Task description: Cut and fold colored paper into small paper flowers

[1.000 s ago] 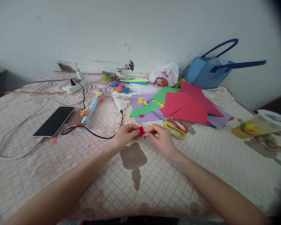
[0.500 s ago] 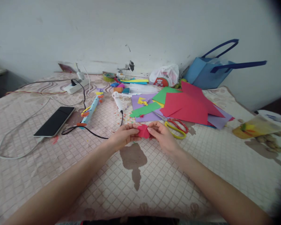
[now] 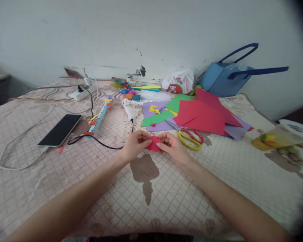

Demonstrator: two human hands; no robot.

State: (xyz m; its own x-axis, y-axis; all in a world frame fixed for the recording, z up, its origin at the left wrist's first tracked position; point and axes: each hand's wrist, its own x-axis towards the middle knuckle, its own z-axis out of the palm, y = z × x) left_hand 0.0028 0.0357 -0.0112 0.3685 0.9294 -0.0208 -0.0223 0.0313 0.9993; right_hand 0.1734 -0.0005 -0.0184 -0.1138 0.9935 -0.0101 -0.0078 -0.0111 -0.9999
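A small red cut-out with a scalloped edge (image 3: pixel 154 144), paper or thin foam, is pinched between my two hands above the table. My left hand (image 3: pixel 135 145) grips its left side between thumb and fingers. My right hand (image 3: pixel 172 147) grips the right side the same way. Just beyond my right hand lie scissors (image 3: pixel 190 140) with yellow and red handles. Behind the cut-out rests a green strip with a wavy end (image 3: pixel 157 118), on a purple sheet (image 3: pixel 149 108).
Large red sheets (image 3: pixel 202 114) lie at the right. A white glue gun (image 3: pixel 127 109) stands behind, its cord running left. A phone (image 3: pixel 60 130) on a cable and a light blue strip (image 3: pixel 99 118) are at left. A plastic cup (image 3: pixel 275 136) and blue bag (image 3: pixel 223 79) are at right.
The red cut-out has turned a little and now shows more of its face. My left fingers have shifted and curled more around its edge. The rest is where it was.
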